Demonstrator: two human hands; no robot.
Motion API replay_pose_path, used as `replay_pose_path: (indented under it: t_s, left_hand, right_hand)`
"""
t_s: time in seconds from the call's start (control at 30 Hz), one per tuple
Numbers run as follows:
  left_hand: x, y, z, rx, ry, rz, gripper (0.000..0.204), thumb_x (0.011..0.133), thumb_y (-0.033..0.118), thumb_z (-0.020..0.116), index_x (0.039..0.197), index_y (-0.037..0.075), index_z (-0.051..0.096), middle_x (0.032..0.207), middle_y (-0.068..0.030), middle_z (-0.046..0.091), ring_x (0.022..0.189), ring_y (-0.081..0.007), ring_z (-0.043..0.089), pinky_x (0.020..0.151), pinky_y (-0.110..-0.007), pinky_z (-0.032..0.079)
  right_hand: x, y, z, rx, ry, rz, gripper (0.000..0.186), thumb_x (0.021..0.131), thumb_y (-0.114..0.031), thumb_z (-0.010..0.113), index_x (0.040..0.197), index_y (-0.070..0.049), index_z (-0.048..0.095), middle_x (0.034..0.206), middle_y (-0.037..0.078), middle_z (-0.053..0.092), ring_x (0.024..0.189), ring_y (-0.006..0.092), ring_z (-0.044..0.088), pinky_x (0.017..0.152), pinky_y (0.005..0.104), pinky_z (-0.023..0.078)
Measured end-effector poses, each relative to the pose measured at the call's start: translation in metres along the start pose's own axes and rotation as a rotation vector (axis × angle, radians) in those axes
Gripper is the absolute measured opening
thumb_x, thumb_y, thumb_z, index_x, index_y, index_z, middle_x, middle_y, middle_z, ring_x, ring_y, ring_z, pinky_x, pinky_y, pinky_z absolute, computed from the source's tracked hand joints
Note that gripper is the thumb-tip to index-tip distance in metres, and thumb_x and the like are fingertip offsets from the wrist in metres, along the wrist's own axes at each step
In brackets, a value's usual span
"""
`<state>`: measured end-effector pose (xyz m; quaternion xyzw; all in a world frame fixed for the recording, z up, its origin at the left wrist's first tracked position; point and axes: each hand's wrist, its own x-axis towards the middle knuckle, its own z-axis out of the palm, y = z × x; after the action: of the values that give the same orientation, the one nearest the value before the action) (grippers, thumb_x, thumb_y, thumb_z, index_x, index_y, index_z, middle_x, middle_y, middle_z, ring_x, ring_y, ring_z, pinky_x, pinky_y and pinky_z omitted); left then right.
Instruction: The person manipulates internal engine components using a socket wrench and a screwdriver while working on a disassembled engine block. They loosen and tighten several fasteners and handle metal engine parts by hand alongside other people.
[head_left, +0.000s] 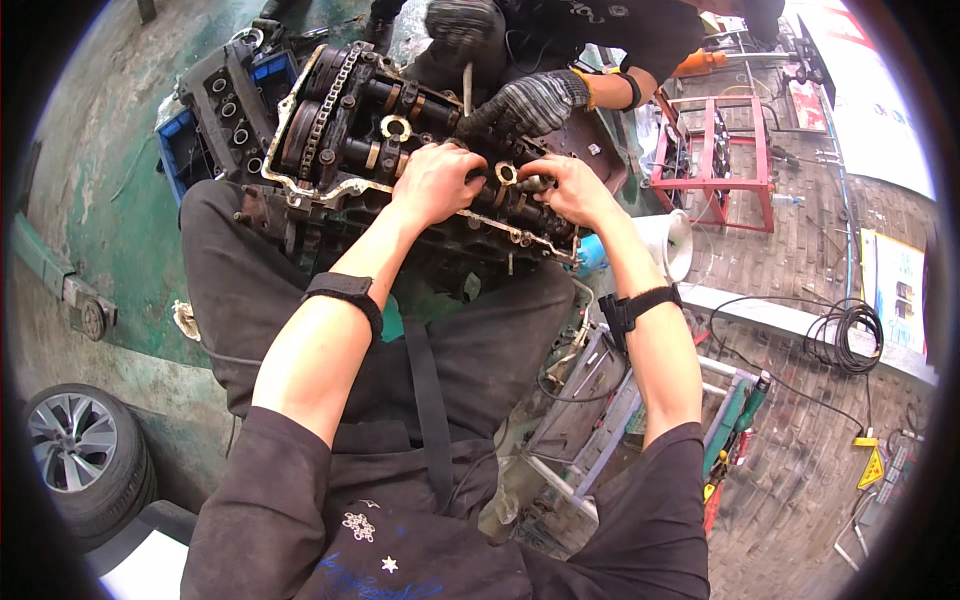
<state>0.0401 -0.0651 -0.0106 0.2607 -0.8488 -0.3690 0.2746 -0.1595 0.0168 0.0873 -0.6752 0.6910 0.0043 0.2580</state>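
An opened engine point(352, 188) lies across the far side of my lap, its pale metal rim facing me. At its left end a timing chain point(322, 118) runs beside dark sprockets. My left hand point(436, 184) is closed, its fingers curled round the near camshaft point(541, 184). Farther right, my right hand point(574, 190) pinches the same shaft with thumb and fingers. A bright metal ring point(507, 174) shows between my hands. Just beyond them, a co-worker's grey-gloved hand point(535, 103) rests on the engine. The co-worker's other gloved hand point(462, 22), blurred, is above a thin stick-like tool point(467, 88).
Left of the engine, a dark engine cover point(225, 108) leans in a blue crate point(176, 165). A red metal frame point(712, 183) and white bucket point(676, 245) stand right. A tool cart point(575, 490), coiled black cable point(845, 335) and car wheel point(85, 450) are nearer.
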Motion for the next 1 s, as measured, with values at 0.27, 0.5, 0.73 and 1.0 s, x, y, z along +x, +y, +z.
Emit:
replay_pose_path:
  t_s: [0.27, 0.5, 0.73, 1.0]
  left_hand:
    - [0.001, 0.001, 0.000, -0.004, 0.003, 0.006, 0.023, 0.078, 0.022, 0.067, 0.095, 0.007, 0.070, 0.090, -0.0122, 0.068, 0.091, -0.0297, 0.063, 0.084, -0.040, 0.048]
    - [0.000, 0.001, 0.002, 0.021, 0.005, -0.028, 0.022, 0.078, 0.022, 0.066, 0.093, 0.007, 0.070, 0.091, -0.0117, 0.068, 0.090, -0.0292, 0.063, 0.084, -0.040, 0.048]
    - [0.000, -0.003, 0.009, 0.031, 0.068, 0.026, 0.021, 0.078, 0.026, 0.068, 0.093, 0.012, 0.070, 0.087, -0.0099, 0.066, 0.085, -0.0295, 0.063, 0.077, -0.039, 0.049]
    - [-0.001, -0.003, 0.004, 0.055, 0.031, 0.012, 0.021, 0.078, 0.025, 0.068, 0.093, 0.011, 0.070, 0.089, -0.0101, 0.067, 0.085, -0.0293, 0.063, 0.078, -0.039, 0.049]
  right_hand:
    - [0.006, 0.002, 0.003, -0.189, -0.001, -0.140, 0.041, 0.072, -0.001, 0.065, 0.112, -0.007, 0.064, 0.101, 0.017, 0.064, 0.096, 0.0361, 0.060, 0.082, 0.0390, 0.049]
    - [0.002, -0.025, 0.011, -0.162, -0.061, 0.306, 0.044, 0.077, -0.024, 0.071, 0.113, -0.001, 0.058, 0.097, 0.025, 0.064, 0.096, 0.0394, 0.061, 0.081, 0.0424, 0.049]
    - [-0.003, -0.032, 0.031, 0.173, 0.148, 0.591, 0.038, 0.078, -0.029, 0.066, 0.092, 0.007, 0.062, 0.090, 0.029, 0.064, 0.094, 0.0409, 0.062, 0.083, 0.0462, 0.047]
    - [-0.016, -0.036, 0.004, -0.061, 0.149, 0.236, 0.034, 0.080, -0.017, 0.063, 0.111, -0.004, 0.059, 0.100, 0.020, 0.064, 0.098, 0.0367, 0.061, 0.084, 0.0421, 0.048]
